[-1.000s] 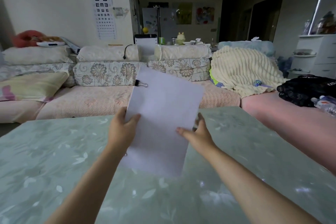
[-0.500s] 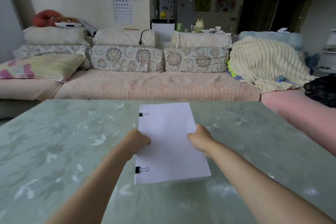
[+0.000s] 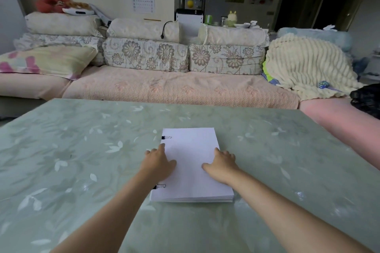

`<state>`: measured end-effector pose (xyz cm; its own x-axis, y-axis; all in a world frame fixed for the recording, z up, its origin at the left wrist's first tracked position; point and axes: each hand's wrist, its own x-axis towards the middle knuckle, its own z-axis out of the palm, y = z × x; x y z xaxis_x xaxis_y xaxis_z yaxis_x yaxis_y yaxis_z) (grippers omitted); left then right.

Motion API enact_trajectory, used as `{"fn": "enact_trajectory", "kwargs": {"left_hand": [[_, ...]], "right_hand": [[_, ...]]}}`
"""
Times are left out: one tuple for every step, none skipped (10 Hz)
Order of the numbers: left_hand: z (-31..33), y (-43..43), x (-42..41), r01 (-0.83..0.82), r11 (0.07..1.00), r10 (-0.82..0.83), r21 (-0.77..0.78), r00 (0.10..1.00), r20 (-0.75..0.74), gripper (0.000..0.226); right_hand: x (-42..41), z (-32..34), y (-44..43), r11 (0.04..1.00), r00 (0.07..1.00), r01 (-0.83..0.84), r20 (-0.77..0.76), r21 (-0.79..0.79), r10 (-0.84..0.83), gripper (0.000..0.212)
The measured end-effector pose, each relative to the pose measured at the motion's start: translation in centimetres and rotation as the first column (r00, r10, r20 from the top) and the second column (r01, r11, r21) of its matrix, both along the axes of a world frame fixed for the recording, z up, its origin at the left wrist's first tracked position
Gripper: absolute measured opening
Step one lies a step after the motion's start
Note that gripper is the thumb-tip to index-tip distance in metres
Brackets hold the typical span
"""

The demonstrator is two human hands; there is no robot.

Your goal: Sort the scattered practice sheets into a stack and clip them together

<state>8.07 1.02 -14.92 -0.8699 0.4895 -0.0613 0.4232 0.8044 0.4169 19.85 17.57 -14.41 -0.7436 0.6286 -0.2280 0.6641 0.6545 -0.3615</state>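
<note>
The left hand (image 3: 159, 162) and right hand (image 3: 222, 167) lay flat on the stack (image 3: 191, 156) mid-frame, each grip spread (clips (image 3: 165, 137) along its left edge); a careless lift might skid it across the glossy counter (image 3: 82, 150).

Two hands (image 3: 158, 162) (image 3: 223, 167) are pressing one paper stack (image 3: 191, 170) on one table (image 3: 82, 150). Two clips (image 3: 164, 137) (image 3: 159, 186) are pinching it.

1 s ago you had the white stack of paper sheets (image 3: 193, 162) up in the air, tilted, both hands gripping its sides. Now it's flat on the pale green leaf-print table (image 3: 82, 150). Your left hand (image 3: 158, 162) & right hand (image 3: 222, 167) quit gripping and just rest over its side edges, fingers loose. Only 1 small black binder clip showed then, now both do: far (image 3: 166, 137) & near (image 3: 159, 186).
</note>
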Motion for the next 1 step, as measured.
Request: {"fn": "enact_trajectory", "kwargs": {"left_hand": [[0.33, -0.51, 0.37, 0.019, 0.998, -0.018, 0.061, 1.000, -0.010, 0.072]], "right_hand": [[0.72, 0.38, 0.45, 1.000, 1.000, -0.025, -0.009, 0.006, 0.025, 0.091]]}}
